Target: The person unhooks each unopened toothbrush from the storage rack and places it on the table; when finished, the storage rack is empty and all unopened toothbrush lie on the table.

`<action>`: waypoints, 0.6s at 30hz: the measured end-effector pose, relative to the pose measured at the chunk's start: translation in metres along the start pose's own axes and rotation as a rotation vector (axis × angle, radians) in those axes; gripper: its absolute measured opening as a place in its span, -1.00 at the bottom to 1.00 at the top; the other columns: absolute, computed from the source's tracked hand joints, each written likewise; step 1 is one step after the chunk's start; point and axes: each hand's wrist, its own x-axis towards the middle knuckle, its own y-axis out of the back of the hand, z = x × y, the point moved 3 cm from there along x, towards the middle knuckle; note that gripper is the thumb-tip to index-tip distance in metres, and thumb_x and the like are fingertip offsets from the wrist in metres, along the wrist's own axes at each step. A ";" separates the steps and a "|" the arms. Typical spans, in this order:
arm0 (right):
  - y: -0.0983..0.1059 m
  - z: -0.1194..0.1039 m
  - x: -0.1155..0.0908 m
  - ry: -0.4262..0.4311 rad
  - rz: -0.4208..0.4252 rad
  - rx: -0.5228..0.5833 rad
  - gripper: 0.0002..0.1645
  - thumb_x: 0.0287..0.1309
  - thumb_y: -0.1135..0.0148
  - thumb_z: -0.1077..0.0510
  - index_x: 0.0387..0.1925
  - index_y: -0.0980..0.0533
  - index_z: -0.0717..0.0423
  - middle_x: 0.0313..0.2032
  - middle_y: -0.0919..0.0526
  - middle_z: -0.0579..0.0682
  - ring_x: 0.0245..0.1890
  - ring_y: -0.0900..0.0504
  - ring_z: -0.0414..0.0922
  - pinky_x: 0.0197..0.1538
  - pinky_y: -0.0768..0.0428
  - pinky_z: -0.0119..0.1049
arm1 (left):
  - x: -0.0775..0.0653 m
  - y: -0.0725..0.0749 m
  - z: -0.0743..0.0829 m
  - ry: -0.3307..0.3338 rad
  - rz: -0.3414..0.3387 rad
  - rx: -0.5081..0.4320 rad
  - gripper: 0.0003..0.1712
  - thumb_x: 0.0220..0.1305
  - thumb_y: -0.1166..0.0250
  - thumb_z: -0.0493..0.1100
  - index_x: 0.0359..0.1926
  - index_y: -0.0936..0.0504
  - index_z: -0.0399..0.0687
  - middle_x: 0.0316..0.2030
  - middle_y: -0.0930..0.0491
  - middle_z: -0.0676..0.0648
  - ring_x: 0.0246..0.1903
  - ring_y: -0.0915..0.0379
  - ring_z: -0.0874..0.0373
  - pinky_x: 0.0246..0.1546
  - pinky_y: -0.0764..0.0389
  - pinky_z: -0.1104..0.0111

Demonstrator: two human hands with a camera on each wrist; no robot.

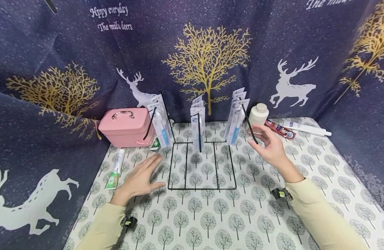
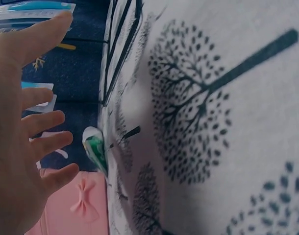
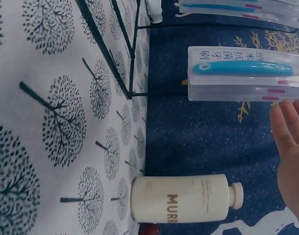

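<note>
A black wire rack (image 1: 202,189) stands on the table, with packaged toothbrushes hanging from its hooks in left (image 1: 160,121), middle (image 1: 197,126) and right (image 1: 237,118) groups. My left hand (image 1: 141,177) hovers left of the rack's base, fingers spread and holding nothing. Beyond the right group, my right hand (image 1: 269,146) is by the tip of a black hook, its fingers loosely bent. The right wrist view shows its fingers beside the blue-handled toothbrush pack (image 3: 242,71), with no object in their grasp; whether they touch the pack is hard to tell.
A pink case (image 1: 126,128) sits at the back left, with a green-and-white toothpaste tube (image 1: 115,170) before it. Behind my right hand are a white bottle (image 1: 259,113), a dark red packet (image 1: 280,130) and a white tube (image 1: 307,128). Dark printed cloth (image 1: 210,52) hangs behind.
</note>
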 end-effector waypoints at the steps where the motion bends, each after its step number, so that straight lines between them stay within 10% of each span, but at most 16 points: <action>1: -0.001 0.000 0.001 -0.007 0.004 0.006 -0.25 -0.35 -0.16 0.76 0.06 -0.26 0.60 -0.03 -0.51 0.09 -0.06 -0.56 -0.02 0.06 -0.54 -0.35 | 0.000 -0.002 0.000 -0.008 0.002 0.003 0.16 -0.08 -0.19 0.46 0.42 0.15 0.15 0.42 0.14 0.00 0.37 0.12 -0.05 0.29 -0.04 -0.12; 18: -0.013 0.008 0.016 0.030 -0.013 -0.026 -0.08 -0.33 -0.19 0.71 0.19 -0.10 0.52 -0.01 -0.45 0.01 0.01 -0.47 -0.22 0.05 -0.49 -0.45 | 0.012 -0.021 0.003 -0.032 -0.055 -0.017 0.16 -0.11 -0.19 0.47 0.42 0.10 0.18 0.39 -0.01 -0.09 0.32 -0.02 -0.15 0.24 -0.11 -0.17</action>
